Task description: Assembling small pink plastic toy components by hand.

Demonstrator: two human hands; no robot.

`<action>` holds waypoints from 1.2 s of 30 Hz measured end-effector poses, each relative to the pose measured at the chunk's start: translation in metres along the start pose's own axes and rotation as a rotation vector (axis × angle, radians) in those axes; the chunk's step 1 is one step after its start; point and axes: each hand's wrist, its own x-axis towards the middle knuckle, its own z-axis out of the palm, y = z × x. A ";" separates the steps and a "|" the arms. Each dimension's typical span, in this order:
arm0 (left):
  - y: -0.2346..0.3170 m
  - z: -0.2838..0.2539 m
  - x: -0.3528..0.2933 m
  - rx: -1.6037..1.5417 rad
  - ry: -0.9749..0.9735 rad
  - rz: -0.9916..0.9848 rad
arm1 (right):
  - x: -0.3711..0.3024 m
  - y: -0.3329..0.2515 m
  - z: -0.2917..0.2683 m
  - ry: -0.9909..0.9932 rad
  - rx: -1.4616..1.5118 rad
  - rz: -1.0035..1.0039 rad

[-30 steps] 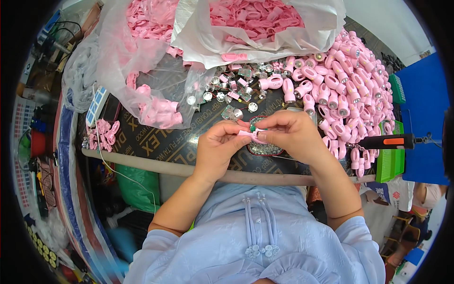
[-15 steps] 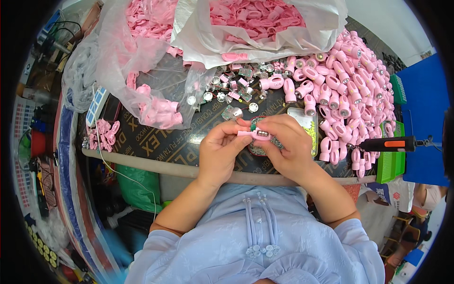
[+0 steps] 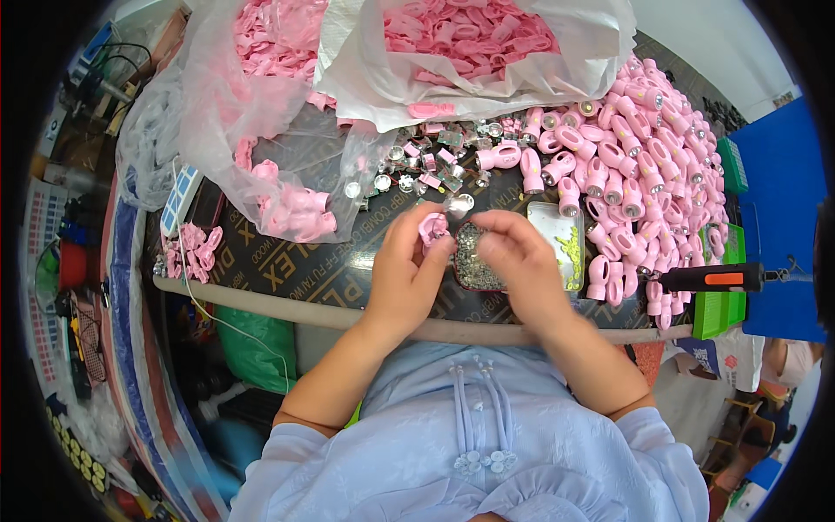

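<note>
My left hand (image 3: 404,265) is closed around a pink plastic flashlight shell (image 3: 433,228), its round hollow end facing up between thumb and fingers. What sits inside the shell is too small to make out. To its right, my right hand (image 3: 522,265) is apart from the shell, thumb and forefinger parted with nothing visible between them. It hovers at the right side of a red-rimmed tin (image 3: 477,271) of tiny metal parts, probably screws. Just beyond both hands lies a silver reflector (image 3: 459,205). A clear tray (image 3: 548,228) with small yellow-green pieces stands beside my right hand.
Pink flashlights (image 3: 648,165) are heaped at the right, by a black-and-orange power screwdriver (image 3: 715,277) and a green basket (image 3: 720,300). Sacks of pink shells (image 3: 474,39) fill the back. Reflectors and circuit parts (image 3: 426,165) lie mid-table. A bag (image 3: 296,209) sits left.
My hands have come apart. The right has let go of the shell and moved slightly right; the left still holds the shell, now turned with its round end up.
</note>
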 end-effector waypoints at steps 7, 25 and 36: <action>0.020 -0.006 0.002 0.313 -0.180 0.228 | 0.021 0.000 -0.023 -0.129 0.479 0.326; 0.000 -0.006 0.005 -0.021 -0.224 -0.068 | 0.014 -0.016 -0.018 -0.127 0.449 0.430; 0.006 -0.008 0.007 -0.024 -0.249 -0.059 | 0.014 -0.024 -0.026 -0.160 0.317 0.453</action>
